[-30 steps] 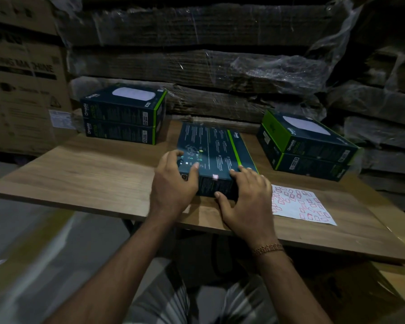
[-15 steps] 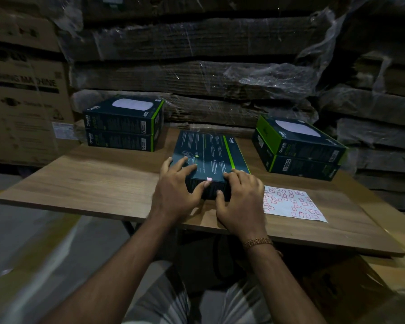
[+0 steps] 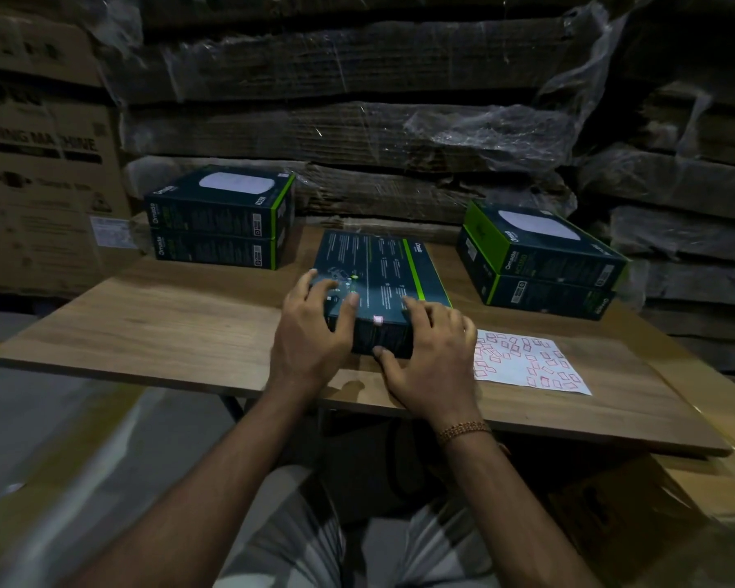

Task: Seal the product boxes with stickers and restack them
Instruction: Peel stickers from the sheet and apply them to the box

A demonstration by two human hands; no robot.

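Observation:
A dark product box (image 3: 382, 273) with a green stripe lies flat in the middle of the wooden table (image 3: 166, 328), printed back up. A small pale sticker (image 3: 377, 320) sits on its near top edge. My left hand (image 3: 315, 333) grips the box's near left corner, thumb on top. My right hand (image 3: 431, 354) holds the near right corner, fingers over the top and thumb against the front face. A white sticker sheet (image 3: 527, 362) with several red-edged stickers lies just right of my right hand.
Two stacked boxes (image 3: 219, 218) stand at the table's back left, two more stacked boxes (image 3: 539, 261) at the back right. Plastic-wrapped cardboard stacks (image 3: 357, 133) rise behind the table. A large carton (image 3: 39, 163) stands at left. Brown cartons (image 3: 696, 494) sit below right.
My left thumb slid off the sticker, which now shows on the box's near edge. Both hands stay on the box's near corners; the box has hardly moved.

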